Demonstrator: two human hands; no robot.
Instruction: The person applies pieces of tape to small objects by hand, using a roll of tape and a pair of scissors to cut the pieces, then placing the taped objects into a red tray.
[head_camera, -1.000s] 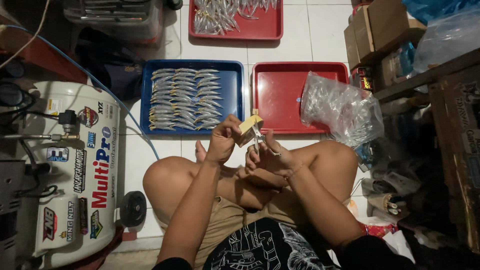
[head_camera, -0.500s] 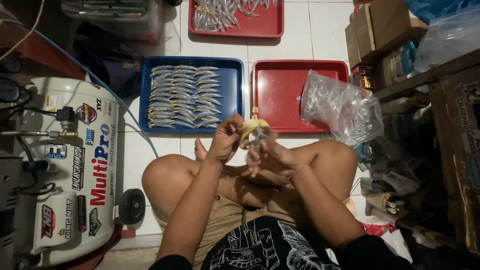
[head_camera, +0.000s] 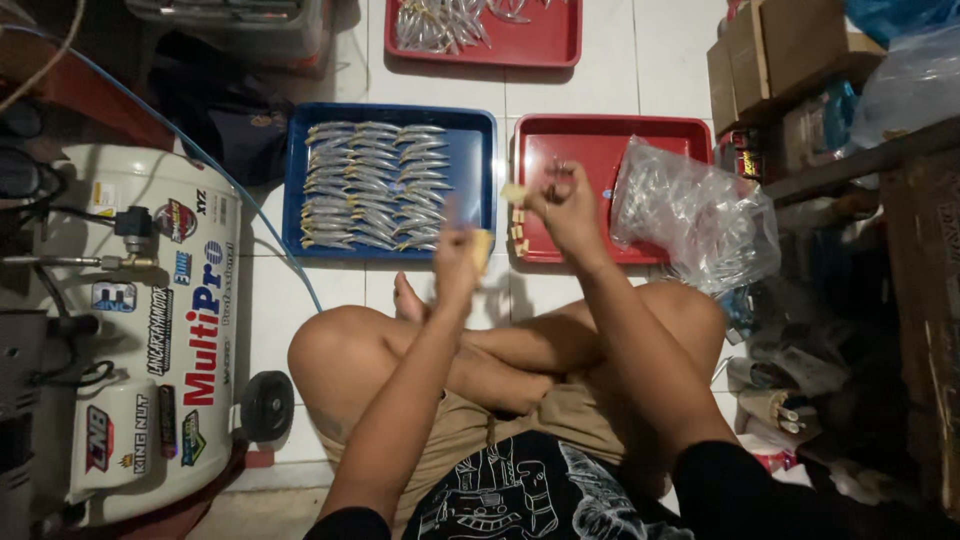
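Head view, the only one. You sit cross-legged on the tiled floor. Your left hand (head_camera: 455, 262) is closed, fingers pressed around a pale tan block (head_camera: 482, 248); motion blur hides the exact grip. Your right hand (head_camera: 562, 208) is raised over the red tray (head_camera: 610, 140), fingers curled and pinching a small silvery lure piece (head_camera: 553, 172), too blurred to tell more. At ten o'clock from that hand, the blue tray (head_camera: 300, 180) carries rows of finished silver lures (head_camera: 372, 185). At three o'clock lies a clear bag of lures (head_camera: 690, 215). A white compressor (head_camera: 150, 330) stands at nine o'clock. My judgement: steady both wrists, keep the pinch light, and work low over the red tray so dropped pieces land there.
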